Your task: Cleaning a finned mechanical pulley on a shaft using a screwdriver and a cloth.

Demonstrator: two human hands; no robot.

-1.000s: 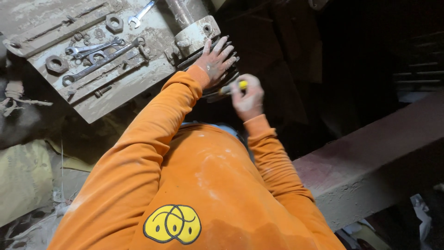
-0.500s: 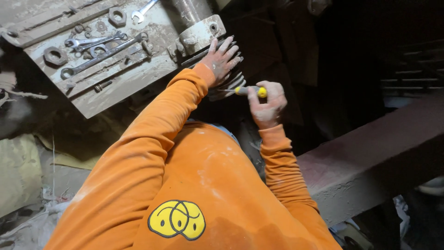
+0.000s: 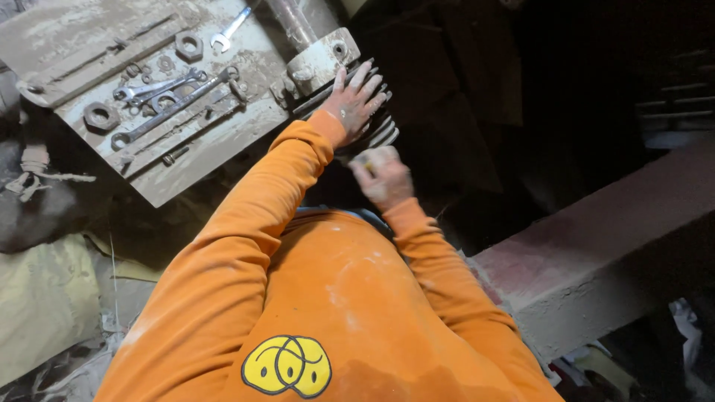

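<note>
Left hand [image 3: 357, 100] lies flat, fingers spread wide, palm down on the dark ribbed metal casing [image 3: 376, 128] of the machine. Holds nothing, just presses on the fins. Fingertips point up and right, toward the pale cast mounting block with a round bolt hole [image 3: 322, 58] just beyond them.

Right hand [image 3: 383, 176] is curled into a fist just below the left one, near but apart. A sliver of yellow at the thumb side suggests a small tool handle [image 3: 367, 165]; too little shows to tell what tool it is or where its tip points. So: closed on something slim, kind unclear.

Key relation: the ribbed casing sits directly ahead of both hands, fins running roughly lower-left to upper-right. The left hand is already on it; the right is nearer the body, at the casing's near edge. The zone right of the casing is black, detail lost.

Left of the arms, a mud-caked flat metal plate [image 3: 216, 160] acts as the table. On it: long grey combination spanners [image 3: 171, 100] lying in a bunch, long axes about parallel to the fins; a silver open-ended spanner [image 3: 231, 28] near the top edge; large hex nuts [image 3: 188, 46], a small dark bolt [image 3: 175, 155]. All well clear of the left hand.

Both sleeves are orange. A dusty reddish beam [image 3: 611, 253] crosses lower right.
</note>
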